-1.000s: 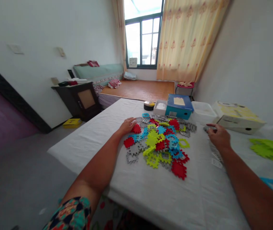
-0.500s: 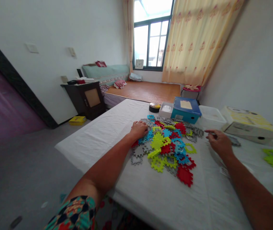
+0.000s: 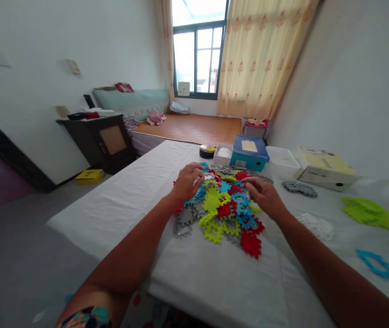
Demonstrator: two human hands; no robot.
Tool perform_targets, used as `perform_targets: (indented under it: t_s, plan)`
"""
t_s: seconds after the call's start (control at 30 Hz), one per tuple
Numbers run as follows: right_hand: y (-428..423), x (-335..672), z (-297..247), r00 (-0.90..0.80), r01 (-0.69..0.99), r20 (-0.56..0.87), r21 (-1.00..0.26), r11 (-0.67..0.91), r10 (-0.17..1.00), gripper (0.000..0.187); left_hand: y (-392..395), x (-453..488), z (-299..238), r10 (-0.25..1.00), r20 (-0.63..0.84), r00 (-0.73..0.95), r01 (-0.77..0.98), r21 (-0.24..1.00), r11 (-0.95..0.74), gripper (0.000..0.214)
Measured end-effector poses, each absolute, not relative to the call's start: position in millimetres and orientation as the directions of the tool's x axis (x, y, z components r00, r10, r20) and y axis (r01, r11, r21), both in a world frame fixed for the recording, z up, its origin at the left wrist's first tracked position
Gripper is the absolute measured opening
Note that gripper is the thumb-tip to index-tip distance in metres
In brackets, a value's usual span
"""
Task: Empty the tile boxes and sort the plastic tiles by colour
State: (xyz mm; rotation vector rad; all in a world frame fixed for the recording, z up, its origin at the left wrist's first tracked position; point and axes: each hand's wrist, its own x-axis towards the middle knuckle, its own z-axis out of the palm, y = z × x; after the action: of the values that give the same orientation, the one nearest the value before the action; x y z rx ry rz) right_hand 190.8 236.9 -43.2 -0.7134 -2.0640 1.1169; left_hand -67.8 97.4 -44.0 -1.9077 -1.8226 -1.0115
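A heap of toothed plastic interlocking tiles lies on the white-covered table (image 3: 194,282). Among them are a lime green tile (image 3: 211,199), a red tile (image 3: 251,244) and a blue tile (image 3: 240,202), with grey tiles (image 3: 185,216) along the left edge. My left hand (image 3: 188,183) rests over the heap's left side, fingers bent and thumb apart. Over the right side is my right hand (image 3: 265,197), its index finger reaching toward the tiles and its fingers apart. Neither hand visibly holds a tile; the fingertips partly blend into the heap.
Behind the heap stand a tape roll (image 3: 207,151), a small white box (image 3: 222,154), a blue box (image 3: 249,152), a clear plastic tub (image 3: 282,161) and a yellow-topped box (image 3: 327,168). Sorted at right are grey pieces (image 3: 299,188), white pieces (image 3: 315,226), green tiles (image 3: 368,212) and a blue frame (image 3: 379,264).
My right hand has moved left from beside the grey pieces to over the heap. My left hand has lifted slightly off the tiles. The view has turned to the right.
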Motion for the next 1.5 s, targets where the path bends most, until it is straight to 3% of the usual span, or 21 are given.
perform_targets:
  t_s: [0.17,0.27,0.37,0.47,0.57,0.7,0.83,1.03,1.17,1.3,1.43,1.5]
  plan:
    - [200,174,-45,-0.755,0.03,0.101,-0.982,0.188,0.648,0.042,95,-29,-43,0.694,0.701,0.165,0.956,0.06,-0.288,0.013]
    - [200,168,-51,-0.761,-0.02,0.141,-0.981,0.194,0.634,0.041,98,-18,-48,0.668,0.686,0.289,0.927,-0.026,-0.375,0.015]
    - [229,175,-52,-0.685,-0.003,0.197,-0.963,0.268,0.702,0.033,101,-22,-52,0.624,0.704,0.339,0.91,-0.076,-0.408,0.024]
    - [283,209,-51,-0.514,0.122,0.219,-0.938,0.323,0.83,0.028,104,-37,-55,0.616,0.735,0.283,0.929,-0.05,-0.367,0.033]
    - [340,264,-59,-0.333,0.402,0.182,-0.86,0.314,0.925,0.025,106,-52,-55,0.608,0.768,0.201,0.952,-0.007,-0.305,0.032]
    - [384,328,-80,-0.235,0.701,-0.022,-0.697,0.153,0.972,0.018,107,-65,-55,0.599,0.786,0.152,0.968,0.004,-0.251,0.031]
    - [392,348,-91,-0.214,0.77,-0.131,-0.632,0.085,0.968,0.002,108,-69,-57,0.596,0.787,0.155,0.971,-0.009,-0.241,0.03]
    - [394,348,-86,-0.302,0.816,-0.002,-0.517,0.258,0.953,0.02,105,-72,-54,0.609,0.777,0.158,0.971,-0.011,-0.238,0.029]
    - [387,342,-89,-0.353,0.815,0.098,-0.457,0.357,0.931,0.026,105,-88,-51,0.6,0.799,0.041,0.984,0.072,-0.163,0.027]
    - [381,333,-96,-0.336,0.862,0.118,-0.361,0.355,0.935,0.025,109,-124,-63,0.567,0.8,-0.194,0.964,0.263,-0.041,0.027]
    - [383,331,-98,-0.336,0.893,0.144,-0.266,0.364,0.931,0.038,112,-156,-79,0.569,0.725,-0.388,0.904,0.419,0.084,0.033]
    - [385,328,-97,-0.343,0.895,0.202,-0.228,0.385,0.917,0.04,113,-162,-84,0.654,0.626,-0.425,0.884,0.444,0.15,0.04]
